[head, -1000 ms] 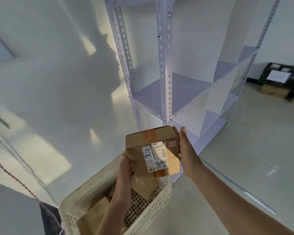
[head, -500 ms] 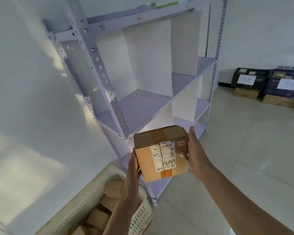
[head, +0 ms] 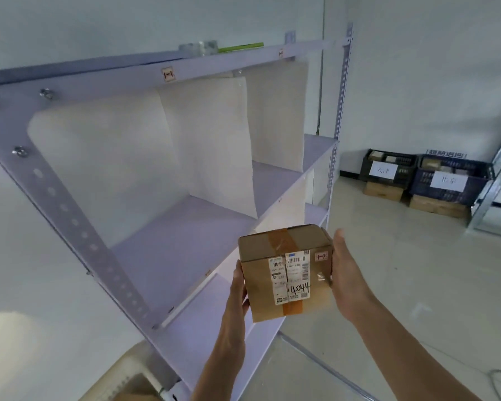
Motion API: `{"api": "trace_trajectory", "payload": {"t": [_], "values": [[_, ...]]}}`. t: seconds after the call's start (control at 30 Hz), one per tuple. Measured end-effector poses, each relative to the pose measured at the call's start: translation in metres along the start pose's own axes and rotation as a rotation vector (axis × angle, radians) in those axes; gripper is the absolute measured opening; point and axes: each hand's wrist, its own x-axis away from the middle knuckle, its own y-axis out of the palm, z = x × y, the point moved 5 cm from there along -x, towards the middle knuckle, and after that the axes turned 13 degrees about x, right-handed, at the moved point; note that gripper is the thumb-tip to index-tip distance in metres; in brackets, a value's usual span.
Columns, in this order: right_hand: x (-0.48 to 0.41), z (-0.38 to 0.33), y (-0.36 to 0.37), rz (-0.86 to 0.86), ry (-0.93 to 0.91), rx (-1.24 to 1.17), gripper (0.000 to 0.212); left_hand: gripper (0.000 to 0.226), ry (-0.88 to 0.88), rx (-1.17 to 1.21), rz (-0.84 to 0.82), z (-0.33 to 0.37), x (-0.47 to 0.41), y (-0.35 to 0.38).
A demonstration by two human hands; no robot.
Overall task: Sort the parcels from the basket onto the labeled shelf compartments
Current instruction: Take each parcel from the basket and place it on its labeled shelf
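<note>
Left hand [head: 239, 287] and right hand [head: 344, 273] clamp opposite sides of the taped brown cardboard box [head: 284, 273], fingers hidden behind it. I hold it in the air, near the front edge of the pale lilac metal shelf [head: 185, 244]. Cream perforated plastic basket [head: 128, 382] near left, brown cardboard showing inside. Open floor right; dark labelled crates [head: 449, 180] far right.

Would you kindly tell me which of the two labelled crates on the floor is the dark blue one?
The right-hand crate, whose mesh walls are dark blue; the left-hand crate is black.

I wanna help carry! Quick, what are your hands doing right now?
Left hand: holding the parcel by its left side.
Right hand: holding the same parcel by its right side.
</note>
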Motion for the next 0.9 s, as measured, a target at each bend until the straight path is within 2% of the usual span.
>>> {"api": "trace_trajectory", "payload": {"t": [0.1, 0.2, 0.3, 0.6, 0.77, 0.9], "values": [[-0.035, -0.012, -0.017, 0.027, -0.004, 0.018, 0.062, 0.078, -0.011, 0.030, -0.010, 0.005, -0.035, 0.022], [-0.063, -0.023, -0.032, 0.049, 0.002, 0.051, 0.063, 0.046, -0.044, 0.022, 0.005, 0.009, -0.063, 0.042], [-0.089, -0.035, -0.044, 0.053, 0.002, 0.065, 0.062, 0.032, -0.042, 0.030, 0.017, 0.014, -0.086, 0.062], [-0.192, -0.065, -0.081, -0.084, -0.031, 0.101, 0.066, 0.031, 0.053, 0.023, 0.101, 0.017, -0.156, 0.121], [-0.258, -0.096, -0.104, -0.181, -0.048, 0.086, 0.067, 0.032, 0.105, 0.029, 0.206, 0.031, -0.196, 0.166], [-0.298, -0.122, -0.108, -0.290, -0.112, 0.100, 0.064, 0.052, 0.199, 0.003, 0.262, 0.045, -0.222, 0.190]]}}
